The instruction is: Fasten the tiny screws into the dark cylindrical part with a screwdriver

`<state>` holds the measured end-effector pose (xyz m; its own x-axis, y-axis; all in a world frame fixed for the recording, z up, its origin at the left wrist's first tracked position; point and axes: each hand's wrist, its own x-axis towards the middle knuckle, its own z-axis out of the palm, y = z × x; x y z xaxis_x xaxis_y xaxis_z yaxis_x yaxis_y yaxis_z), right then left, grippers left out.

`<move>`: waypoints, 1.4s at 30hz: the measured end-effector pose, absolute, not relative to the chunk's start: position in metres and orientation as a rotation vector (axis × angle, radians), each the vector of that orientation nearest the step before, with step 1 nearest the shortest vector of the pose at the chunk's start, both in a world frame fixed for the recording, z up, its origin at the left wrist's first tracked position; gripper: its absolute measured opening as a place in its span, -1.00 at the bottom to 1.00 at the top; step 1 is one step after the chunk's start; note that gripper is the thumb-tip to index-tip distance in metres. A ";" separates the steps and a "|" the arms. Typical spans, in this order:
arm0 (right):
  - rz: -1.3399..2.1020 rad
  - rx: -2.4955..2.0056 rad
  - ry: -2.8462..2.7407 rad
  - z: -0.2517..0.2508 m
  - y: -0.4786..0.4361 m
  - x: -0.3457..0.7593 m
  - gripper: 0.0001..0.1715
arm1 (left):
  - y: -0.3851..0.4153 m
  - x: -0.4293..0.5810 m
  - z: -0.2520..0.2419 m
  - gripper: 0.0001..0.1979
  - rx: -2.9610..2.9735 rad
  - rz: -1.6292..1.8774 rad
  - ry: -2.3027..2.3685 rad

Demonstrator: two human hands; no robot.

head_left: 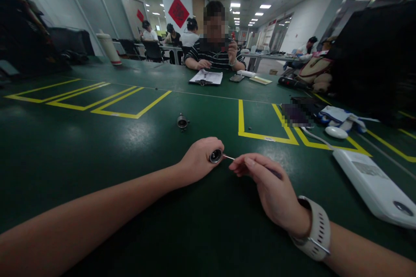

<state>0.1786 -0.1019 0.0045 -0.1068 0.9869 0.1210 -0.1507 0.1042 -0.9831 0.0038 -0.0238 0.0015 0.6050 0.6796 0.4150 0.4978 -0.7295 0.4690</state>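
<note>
My left hand [201,158] is closed in a fist around a small round metal part [216,156], whose open end faces right. My right hand [266,186] pinches a thin metal tool [228,157] with a dark handle, and its tip reaches into the part's opening. Both hands rest on the dark green table [97,156]. A second small metal cylinder [182,121] lies on the table a short way beyond my left hand. A pale watch sits on my right wrist.
A white flat device [373,186] with a cable lies at the right, with a white mouse-like object [336,132] and gloves [341,116] behind it. Yellow tape boxes mark the table. A person sits opposite with a clipboard [206,78] and a phone [236,78]. More people sit further back.
</note>
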 end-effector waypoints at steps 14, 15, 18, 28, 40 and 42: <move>1.511 -0.862 -1.031 0.006 -0.096 0.180 -0.74 | -0.023 0.003 0.001 -0.83 2.529 0.865 0.852; 1.527 -0.851 -1.022 0.006 -0.095 0.180 -0.74 | -0.023 0.003 0.001 -0.83 2.518 0.880 0.842; 1.544 -0.827 -1.010 0.005 -0.094 0.181 -0.74 | -0.023 0.004 0.002 -0.83 2.478 0.912 0.832; 1.519 -0.830 -1.082 0.008 -0.098 0.178 -0.76 | -0.024 0.005 0.004 -0.81 2.408 0.942 0.848; 1.540 -0.784 -0.954 0.004 -0.095 0.182 -0.75 | -0.023 0.004 0.003 -0.80 2.414 0.950 0.882; 1.527 -0.789 -0.943 0.004 -0.094 0.182 -0.74 | -0.023 0.004 0.003 -0.80 2.414 0.943 0.886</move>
